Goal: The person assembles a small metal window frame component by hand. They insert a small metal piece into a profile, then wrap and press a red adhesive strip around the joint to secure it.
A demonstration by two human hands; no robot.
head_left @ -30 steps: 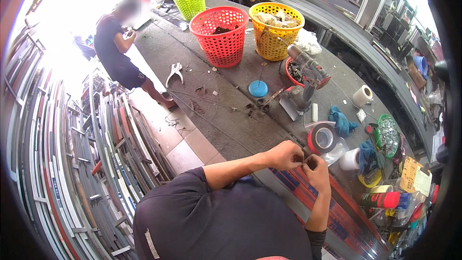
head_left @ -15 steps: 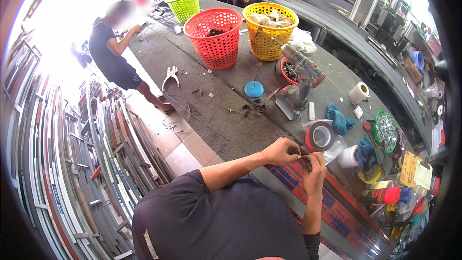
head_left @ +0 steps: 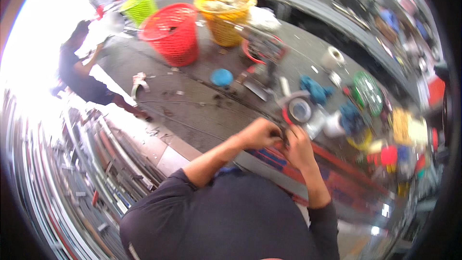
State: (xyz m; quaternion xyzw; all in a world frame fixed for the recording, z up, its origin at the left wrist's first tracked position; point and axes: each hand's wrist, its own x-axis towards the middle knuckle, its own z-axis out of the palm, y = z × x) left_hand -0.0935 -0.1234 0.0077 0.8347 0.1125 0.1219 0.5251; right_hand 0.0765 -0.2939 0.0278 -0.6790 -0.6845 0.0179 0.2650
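Dark small piece [head_left: 284,138], too blurred to name, pinched between left hand [head_left: 260,134] and right hand [head_left: 299,148], above red-blue wrapped bars [head_left: 347,187] — looks light, likely stiff, easily dropped; best held at ends.

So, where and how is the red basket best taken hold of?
The red basket is probably best gripped by the left and near parts of its rim, from above: it stands upright, flares toward its mouth, and the yellow basket is close at right.
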